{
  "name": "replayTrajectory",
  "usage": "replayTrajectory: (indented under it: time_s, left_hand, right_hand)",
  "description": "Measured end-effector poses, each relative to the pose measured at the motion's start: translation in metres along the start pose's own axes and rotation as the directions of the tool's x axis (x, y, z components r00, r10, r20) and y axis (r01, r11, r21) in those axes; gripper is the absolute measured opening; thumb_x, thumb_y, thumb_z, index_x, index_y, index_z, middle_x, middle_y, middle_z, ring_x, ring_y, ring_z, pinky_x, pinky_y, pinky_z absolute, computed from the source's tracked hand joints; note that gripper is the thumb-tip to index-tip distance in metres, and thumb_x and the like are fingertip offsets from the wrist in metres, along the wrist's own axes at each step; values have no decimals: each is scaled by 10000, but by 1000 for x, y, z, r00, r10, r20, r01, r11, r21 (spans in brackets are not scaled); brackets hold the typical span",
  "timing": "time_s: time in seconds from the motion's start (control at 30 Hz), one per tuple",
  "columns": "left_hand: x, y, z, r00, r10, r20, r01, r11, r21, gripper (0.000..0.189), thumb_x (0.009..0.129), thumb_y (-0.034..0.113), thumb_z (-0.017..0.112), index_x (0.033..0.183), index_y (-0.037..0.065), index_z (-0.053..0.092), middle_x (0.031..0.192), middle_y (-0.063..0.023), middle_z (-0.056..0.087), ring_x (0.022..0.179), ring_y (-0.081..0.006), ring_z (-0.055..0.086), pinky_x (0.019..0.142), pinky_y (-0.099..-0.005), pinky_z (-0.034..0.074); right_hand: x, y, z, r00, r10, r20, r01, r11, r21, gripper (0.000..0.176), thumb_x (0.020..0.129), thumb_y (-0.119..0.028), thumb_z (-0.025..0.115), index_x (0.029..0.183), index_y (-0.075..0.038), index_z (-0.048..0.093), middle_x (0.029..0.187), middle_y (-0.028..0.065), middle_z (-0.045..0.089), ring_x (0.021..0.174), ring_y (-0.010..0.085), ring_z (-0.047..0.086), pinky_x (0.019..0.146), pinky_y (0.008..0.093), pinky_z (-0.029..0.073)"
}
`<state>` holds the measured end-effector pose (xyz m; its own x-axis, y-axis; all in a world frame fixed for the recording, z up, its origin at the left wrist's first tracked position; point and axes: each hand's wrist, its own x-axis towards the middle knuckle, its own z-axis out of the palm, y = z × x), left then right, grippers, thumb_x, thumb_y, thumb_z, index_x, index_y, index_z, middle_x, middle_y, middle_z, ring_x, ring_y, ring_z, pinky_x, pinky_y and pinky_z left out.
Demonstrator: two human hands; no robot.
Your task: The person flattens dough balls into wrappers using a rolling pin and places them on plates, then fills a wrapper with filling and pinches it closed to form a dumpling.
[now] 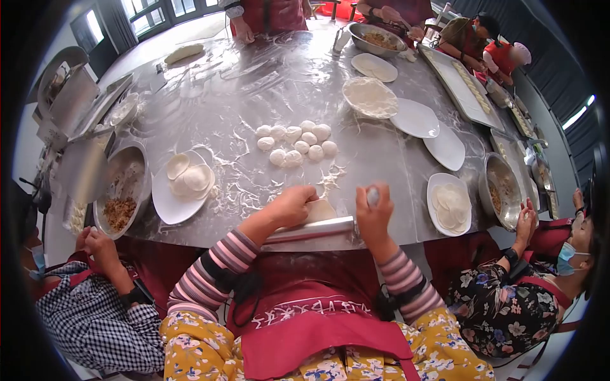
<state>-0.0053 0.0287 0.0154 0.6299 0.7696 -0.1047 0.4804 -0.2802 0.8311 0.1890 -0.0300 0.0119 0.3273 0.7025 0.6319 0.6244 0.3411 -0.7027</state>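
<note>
Head view shows a flattened dough piece [322, 210] lying at the near edge of the worktop [254, 82], right in front of the person. The left hand [289, 206] lies on its left side with the fingers curled down onto it; whether they pinch the edge cannot be told. A shiny metal rolling pin [311, 230] lies just in front of the dough, along the worktop's edge and under the left wrist, slanting up towards the right hand [373, 217]. That hand is closed in a fist around a grey rod [373, 195] whose tip sticks out of the top of the fist. The pin's right end meets the fist, but whether rod and pin are one piece is not clear.

Beyond the dough, loose flour streaks the metal surface, and a cluster of small dough balls [295, 143] sits near the middle. To the left, a white plate [164, 206] carries a few rolled wrappers, and beside it a metal bowl [145, 166] holds brown filling. To the right, another plate [434, 185] holds a stack of wrappers next to a second bowl [488, 166].

A co-worker's hands [95, 241] rest together at the left edge, and another co-worker's hands [526, 222] are joined at the right edge.
</note>
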Motion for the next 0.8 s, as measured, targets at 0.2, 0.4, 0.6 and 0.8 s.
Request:
replayTrajectory:
  time_s: [0.2, 0.4, 0.6, 0.8]
  left_hand:
    - [15, -3, 2, 993, -55, -102, 69, 988, 136, 238, 838, 212, 554, 872, -10, 636, 831, -223, 631, 792, -336, 619, 705, -410, 467]
    - [-5, -3, 0, 997, -11, -76, 20, 993, 117, 133, 784, 138, 586, 832, 15, 574, 773, -181, 604, 756, -303, 595, 666, -393, 456]
    - [-69, -11, -120, 922, -77, -379, 24, 990, -140, 139, 809, 53, 552, 935, -1, 575, 826, -67, 590, 785, -139, 563, 683, -279, 468]
    - [-99, -35, -205, 448, -129, -885, 321, 947, 24, 185, 828, 85, 559, 984, -11, 585, 896, -135, 634, 817, -219, 612, 751, -314, 489]
  right_hand:
    - [40, 21, 45, 984, -178, 20, 179, 981, -73, 203, 790, -61, 647, 918, -33, 491, 752, 212, 550, 664, 410, 561, 566, 441, 436]
    - [-15, 24, -12, 998, 8, 60, -8, 1000, -5, 151, 833, 6, 592, 853, -56, 455, 591, 27, 457, 449, 94, 462, 402, 262, 365]
    - [-22, 11, -19, 987, 124, 101, -138, 980, 142, 164, 842, -8, 600, 840, -49, 442, 634, 32, 450, 487, 102, 446, 435, 249, 360]
    - [-21, 17, -14, 986, 140, 89, -152, 978, 144, 178, 815, -15, 634, 825, -33, 457, 679, 76, 463, 540, 163, 434, 496, 284, 379]
